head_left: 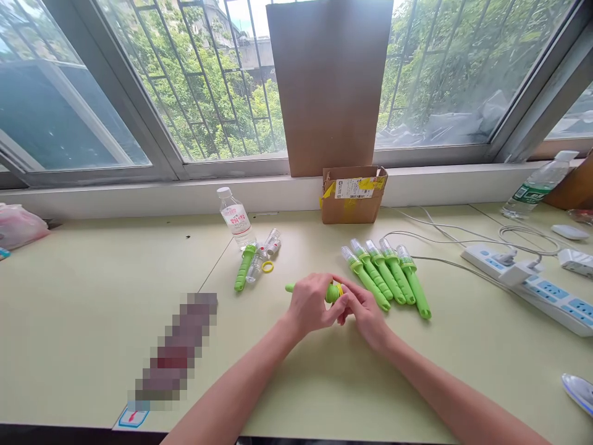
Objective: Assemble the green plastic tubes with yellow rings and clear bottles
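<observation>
Between my hands, just above the table, a green plastic handle (332, 294) lies sideways, its narrow end pointing left. My left hand (311, 303) is wrapped around its ribbed body. My right hand (364, 309) has its fingers closed at the handle's right end, by a yellow ring (340, 289); that end is mostly hidden. Several green sticks with clear tops (380, 272) lie in a row to the right. To the left are a loose green handle (244, 267), clear plastic tubes (256, 267) and a loose yellow ring (267, 266).
A water bottle (236, 217) stands behind the loose parts. A small cardboard box (352, 207) is against the window ledge. On the right lie a power strip (532, 287) with cables and another bottle (532, 188). A blurred-out strip (176, 349) lies at front left.
</observation>
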The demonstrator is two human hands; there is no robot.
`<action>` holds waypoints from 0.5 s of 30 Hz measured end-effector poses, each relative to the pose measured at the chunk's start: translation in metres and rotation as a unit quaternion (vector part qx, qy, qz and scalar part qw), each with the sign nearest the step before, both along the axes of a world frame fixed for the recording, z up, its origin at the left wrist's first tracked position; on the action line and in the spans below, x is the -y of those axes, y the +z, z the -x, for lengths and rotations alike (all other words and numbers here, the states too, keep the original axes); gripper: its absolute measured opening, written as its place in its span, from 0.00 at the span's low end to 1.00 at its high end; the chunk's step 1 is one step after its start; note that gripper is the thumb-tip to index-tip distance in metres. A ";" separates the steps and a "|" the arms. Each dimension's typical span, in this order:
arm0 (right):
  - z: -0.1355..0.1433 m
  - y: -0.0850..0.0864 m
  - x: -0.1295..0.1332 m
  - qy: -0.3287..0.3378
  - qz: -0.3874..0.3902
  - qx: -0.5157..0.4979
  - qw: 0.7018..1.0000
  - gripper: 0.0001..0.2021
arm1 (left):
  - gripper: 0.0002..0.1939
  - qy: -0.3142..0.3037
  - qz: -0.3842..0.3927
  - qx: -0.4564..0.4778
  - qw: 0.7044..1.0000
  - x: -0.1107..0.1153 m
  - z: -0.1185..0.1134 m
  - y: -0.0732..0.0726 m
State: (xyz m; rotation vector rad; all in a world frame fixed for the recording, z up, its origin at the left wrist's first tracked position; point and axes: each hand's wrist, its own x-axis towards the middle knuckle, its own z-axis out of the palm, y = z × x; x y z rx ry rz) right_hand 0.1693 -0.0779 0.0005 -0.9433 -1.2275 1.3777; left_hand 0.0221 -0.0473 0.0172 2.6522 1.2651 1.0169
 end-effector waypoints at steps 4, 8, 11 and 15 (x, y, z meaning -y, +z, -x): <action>-0.002 0.000 -0.001 -0.010 0.000 -0.013 1.000 0.25 | 0.18 -0.058 0.021 -0.014 0.998 -0.001 0.004 0.004; -0.005 0.000 -0.007 0.000 0.032 -0.041 0.999 0.23 | 0.22 -0.120 0.040 -0.052 0.991 -0.002 0.006 0.008; -0.006 -0.001 -0.011 0.013 0.047 -0.044 0.998 0.21 | 0.21 -0.133 0.044 -0.078 0.987 -0.002 0.006 0.009; -0.006 -0.004 -0.010 -0.023 0.018 -0.006 1.000 0.20 | 0.18 -0.118 0.043 -0.104 0.987 -0.004 0.007 0.006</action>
